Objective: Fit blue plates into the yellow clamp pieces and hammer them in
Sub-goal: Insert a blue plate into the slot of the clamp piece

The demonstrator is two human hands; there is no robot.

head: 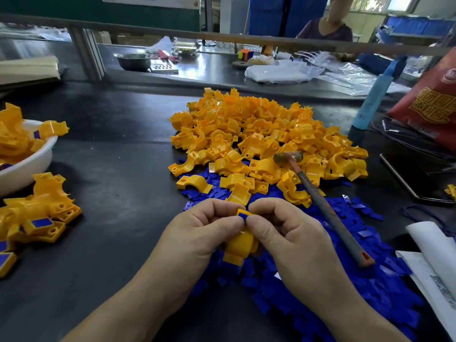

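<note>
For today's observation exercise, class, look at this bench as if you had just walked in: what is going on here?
A person grips one yellow clamp piece with the left hand and right hand, both thumbs pressing a blue plate into its top end. The hammer lies unheld across the heap of yellow pieces and the loose blue plates. Pieces already fitted with plates sit on the left by a white bowl.

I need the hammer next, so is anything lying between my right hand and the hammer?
Nothing visible. The hammer lies uncovered atop the parts pile, just right of the right hand, which is busy pinching the blue plate.
</note>
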